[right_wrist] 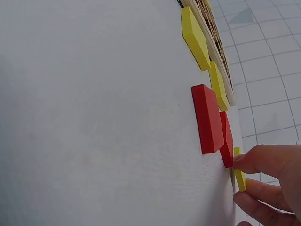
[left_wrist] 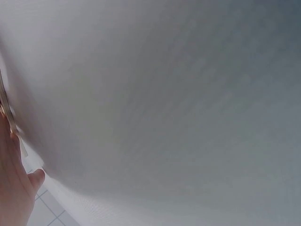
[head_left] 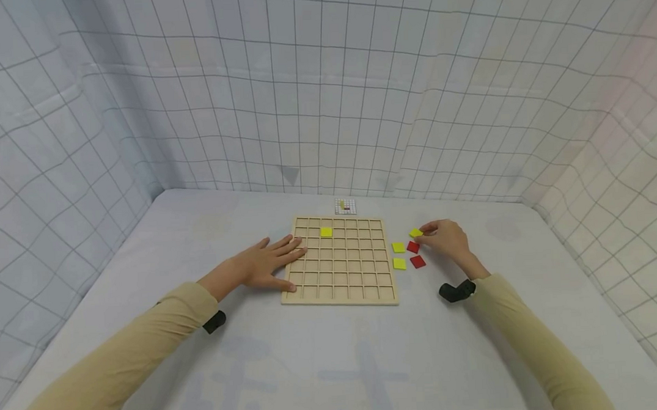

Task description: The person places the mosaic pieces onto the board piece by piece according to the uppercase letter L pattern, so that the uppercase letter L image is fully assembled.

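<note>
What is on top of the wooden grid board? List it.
The wooden grid board holds one yellow square tile, second row from the far edge. The left hand lies partly over its left side; anything under the fingers cannot be seen.

I can read no text, label, brand, number or sign, even on the small gridded card (head_left: 345, 206).

Free tabletop (head_left: 340, 345) nearside, tiles (head_left: 399, 263) beside board (head_left: 340, 268)
</note>
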